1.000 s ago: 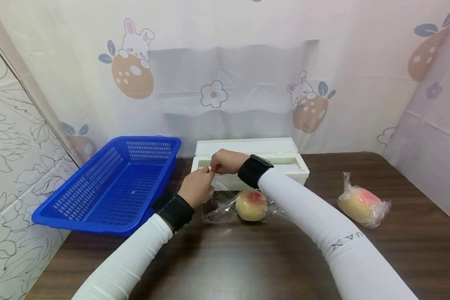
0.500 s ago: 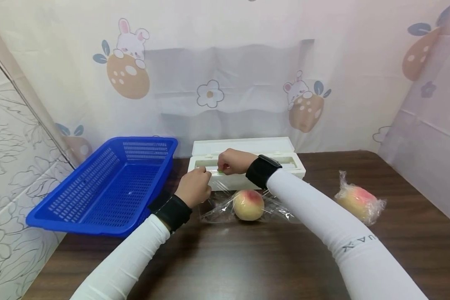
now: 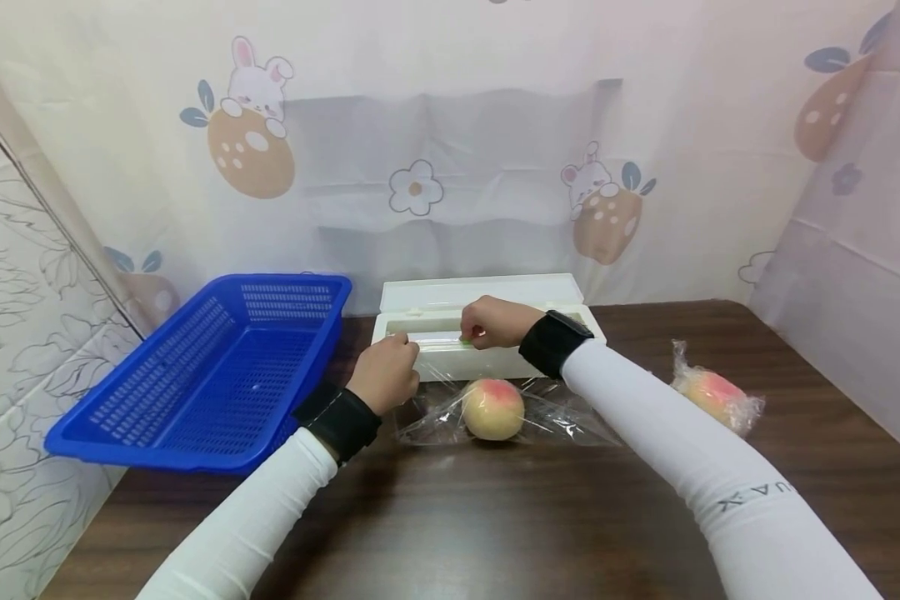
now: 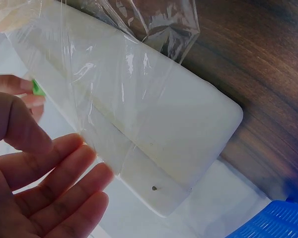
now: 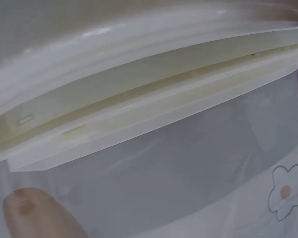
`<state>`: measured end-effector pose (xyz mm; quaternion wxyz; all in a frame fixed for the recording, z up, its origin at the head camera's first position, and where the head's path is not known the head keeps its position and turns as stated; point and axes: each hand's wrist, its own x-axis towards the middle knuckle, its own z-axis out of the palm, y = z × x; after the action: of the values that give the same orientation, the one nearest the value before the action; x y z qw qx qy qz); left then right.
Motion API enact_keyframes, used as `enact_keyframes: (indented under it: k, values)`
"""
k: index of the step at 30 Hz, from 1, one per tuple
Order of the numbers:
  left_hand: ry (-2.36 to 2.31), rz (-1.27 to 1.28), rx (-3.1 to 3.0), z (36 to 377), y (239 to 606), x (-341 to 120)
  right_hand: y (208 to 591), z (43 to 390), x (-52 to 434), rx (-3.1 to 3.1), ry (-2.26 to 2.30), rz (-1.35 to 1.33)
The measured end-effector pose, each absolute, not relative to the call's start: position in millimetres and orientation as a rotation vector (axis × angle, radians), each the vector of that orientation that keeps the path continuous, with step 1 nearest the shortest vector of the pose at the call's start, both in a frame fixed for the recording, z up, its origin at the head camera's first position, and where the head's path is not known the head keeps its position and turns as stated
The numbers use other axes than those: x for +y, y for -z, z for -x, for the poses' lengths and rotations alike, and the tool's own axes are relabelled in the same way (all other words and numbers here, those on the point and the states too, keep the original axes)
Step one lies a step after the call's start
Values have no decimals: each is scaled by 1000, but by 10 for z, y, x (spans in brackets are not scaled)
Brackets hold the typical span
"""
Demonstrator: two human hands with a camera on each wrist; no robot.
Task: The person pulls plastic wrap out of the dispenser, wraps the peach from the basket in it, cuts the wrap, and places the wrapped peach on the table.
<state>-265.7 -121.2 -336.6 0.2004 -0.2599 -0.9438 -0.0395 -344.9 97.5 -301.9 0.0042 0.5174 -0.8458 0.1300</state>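
Note:
A slide-cutter cling film box (image 3: 480, 362) stands on the table with its lid up. My right hand (image 3: 498, 322) pinches a small green slider (image 4: 38, 88) on the box's rim. At the left end of the box, the fingertips of my left hand (image 4: 59, 183) touch the clear cling film (image 4: 109, 84) along the edge, fingers nearly straight and thumb over the index finger. The film drapes down the front of the box onto the table. On it sits a yellow and pink peach (image 3: 493, 410). In the right wrist view, the box's open trough (image 5: 139, 94) crosses above the fingers.
A blue plastic basket (image 3: 157, 460) stands at the left, beside my left forearm. Another peach wrapped in film (image 3: 712, 397) lies at the right, partly behind my right sleeve. A patterned curtain (image 3: 450, 142) hangs behind the brown wooden table (image 3: 450, 517).
My right hand has slid right along the box with the green slider, away from my left hand. My left hand has stayed by the left end. The whole view has shifted slightly.

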Motion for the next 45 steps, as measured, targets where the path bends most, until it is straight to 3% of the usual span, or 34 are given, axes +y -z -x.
enact_keyframes:
  k: [45]
  values:
    - [114, 709, -2660, 2667, 3339, -1202, 3023, 3342, 1784, -2649, -370, -1557]
